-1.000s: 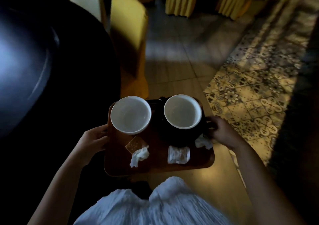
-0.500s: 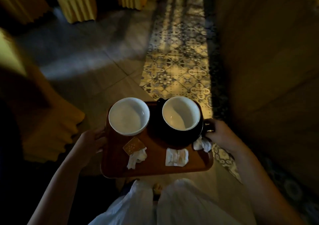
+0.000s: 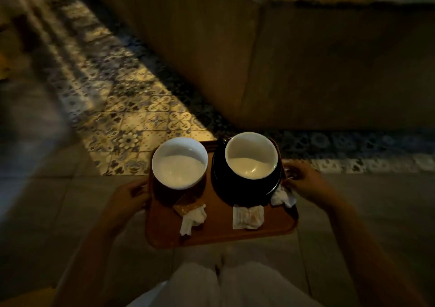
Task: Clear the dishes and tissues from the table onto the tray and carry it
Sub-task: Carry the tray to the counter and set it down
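Note:
I hold a brown tray (image 3: 219, 233) level in front of my body, off any table. My left hand (image 3: 128, 195) grips its left edge and my right hand (image 3: 306, 184) grips its right edge. On the tray stand two white cups: the left cup (image 3: 180, 163) and the right cup (image 3: 251, 155), which sits on a dark saucer (image 3: 244, 189). In front of the cups lie a small brown packet (image 3: 186, 206), a crumpled tissue (image 3: 193, 218), a flat white wrapper (image 3: 247, 217) and another tissue (image 3: 281, 197) by my right hand.
A wooden wall or counter front (image 3: 306, 71) rises close ahead and to the right. A strip of patterned floor tiles (image 3: 131, 109) runs along its base. Plain floor tiles (image 3: 47, 212) lie under me and to the left. My white skirt (image 3: 219, 285) shows below the tray.
I have turned to the right with the tray. The black table and yellow-covered chairs have left the view, and the wooden wall now fills the upper right. Both hands keep their grip.

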{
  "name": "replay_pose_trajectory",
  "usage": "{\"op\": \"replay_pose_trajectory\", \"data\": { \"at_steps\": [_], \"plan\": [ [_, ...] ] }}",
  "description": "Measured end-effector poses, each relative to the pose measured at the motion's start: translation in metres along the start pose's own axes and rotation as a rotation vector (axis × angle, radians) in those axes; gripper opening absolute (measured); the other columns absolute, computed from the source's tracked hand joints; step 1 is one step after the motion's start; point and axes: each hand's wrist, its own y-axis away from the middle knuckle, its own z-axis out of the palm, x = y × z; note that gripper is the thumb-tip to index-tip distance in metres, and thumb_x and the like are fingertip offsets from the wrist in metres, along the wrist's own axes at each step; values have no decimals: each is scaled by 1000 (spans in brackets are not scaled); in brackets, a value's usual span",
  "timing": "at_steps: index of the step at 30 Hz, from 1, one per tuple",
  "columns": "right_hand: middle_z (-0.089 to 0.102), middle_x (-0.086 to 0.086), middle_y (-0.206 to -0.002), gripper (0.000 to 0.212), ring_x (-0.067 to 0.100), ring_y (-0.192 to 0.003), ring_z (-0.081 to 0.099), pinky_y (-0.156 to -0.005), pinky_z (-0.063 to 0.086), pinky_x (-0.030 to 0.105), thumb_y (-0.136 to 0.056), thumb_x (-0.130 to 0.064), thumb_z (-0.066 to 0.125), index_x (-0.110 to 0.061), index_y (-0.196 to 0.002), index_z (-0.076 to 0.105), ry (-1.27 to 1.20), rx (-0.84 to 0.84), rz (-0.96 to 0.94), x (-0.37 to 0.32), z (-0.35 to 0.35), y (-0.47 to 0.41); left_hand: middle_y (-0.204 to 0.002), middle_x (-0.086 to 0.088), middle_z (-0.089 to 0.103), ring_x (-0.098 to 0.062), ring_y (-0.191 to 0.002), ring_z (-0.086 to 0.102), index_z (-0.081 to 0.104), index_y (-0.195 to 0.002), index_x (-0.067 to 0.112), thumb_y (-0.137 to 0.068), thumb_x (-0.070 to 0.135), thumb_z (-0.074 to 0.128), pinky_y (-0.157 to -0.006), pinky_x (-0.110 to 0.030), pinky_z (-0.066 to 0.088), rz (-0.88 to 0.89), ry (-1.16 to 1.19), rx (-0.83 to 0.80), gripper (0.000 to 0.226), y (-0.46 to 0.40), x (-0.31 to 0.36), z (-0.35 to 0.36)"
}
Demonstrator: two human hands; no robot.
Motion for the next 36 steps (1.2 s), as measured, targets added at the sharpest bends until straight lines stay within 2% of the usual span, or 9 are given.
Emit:
{"op": "replay_pose_trajectory", "data": {
  "at_steps": [5, 8, 11, 16, 20, 23, 27, 34, 36],
  "plan": [
    [64, -4, -84, 32, 7, -77, 59, -64, 46, 21, -81, 10, 51, -16, -97, 62, -85, 128, 105, 45, -26, 47, -93, -7, 65, -21, -83, 60, 52, -122, 21, -89, -3, 50, -69, -34, 49, 16, -83, -166, 41, -19, 35, 48],
    [66, 5, -94, 35, 20, -85, 61, -67, 47, 25, -82, 8, 52, -14, -107, 63, -151, 193, 170, 71, -42, 73, -90, -1, 70, -21, -87, 62, 56, -118, 20, -88, 0, 53, -71, -36, 51, 55, -145, -255, 36, -22, 50, 83],
    [65, 0, -81, 37, 17, -74, 61, -62, 47, 26, -83, 7, 54, -28, -90, 62, -177, 259, 189, 96, -63, 99, -92, -1, 68, -19, -87, 62, 57, -116, 22, -88, 6, 54, -68, -33, 48, 83, -220, -313, 32, -19, 62, 123],
    [67, 21, -86, 20, 25, -76, 60, -67, 46, 38, -80, 9, 56, 3, -98, 64, -156, 339, 238, 155, -109, 132, -97, -3, 66, -22, -85, 59, 56, -119, 25, -88, 14, 56, -68, -36, 47, 129, -302, -380, 32, -9, 74, 204],
    [66, 5, -79, 27, 18, -72, 62, -64, 50, 33, -76, -7, 58, -14, -101, 64, -200, 345, 240, 196, -164, 155, -92, -5, 68, -25, -82, 62, 57, -111, 26, -87, 10, 57, -74, -42, 50, 107, -259, -404, 29, 8, 87, 279],
    [64, 2, -77, 26, 13, -69, 59, -58, 47, 23, -81, 3, 56, -11, -102, 63, -200, 356, 248, 228, -204, 172, -90, -6, 72, -28, -90, 64, 60, -111, 25, -86, 9, 58, -82, -48, 51, 105, -246, -442, 29, 16, 95, 329],
    [64, 14, -79, 19, 3, -60, 59, -49, 47, 9, -83, 9, 53, 1, -96, 64, -160, 373, 238, 266, -252, 189, -64, 13, 72, -17, -81, 62, 61, -97, 28, -86, 3, 57, -73, -35, 49, 124, -218, -434, 27, 31, 109, 397],
    [66, 26, -92, 20, 16, -71, 59, -53, 48, 14, -85, 5, 55, 10, -103, 62, -189, 448, 262, 328, -317, 195, -81, 7, 71, -13, -76, 67, 63, -102, 21, -85, 1, 56, -64, -31, 49, 127, -256, -514, 27, 38, 146, 492],
    [65, 21, -87, 18, 14, -70, 59, -55, 47, 14, -85, 4, 56, 7, -101, 63, -196, 462, 270, 344, -336, 189, -74, 12, 72, -10, -70, 67, 62, -98, 23, -86, 0, 55, -62, -29, 48, 138, -259, -528, 27, 31, 157, 520]
  ]
}}
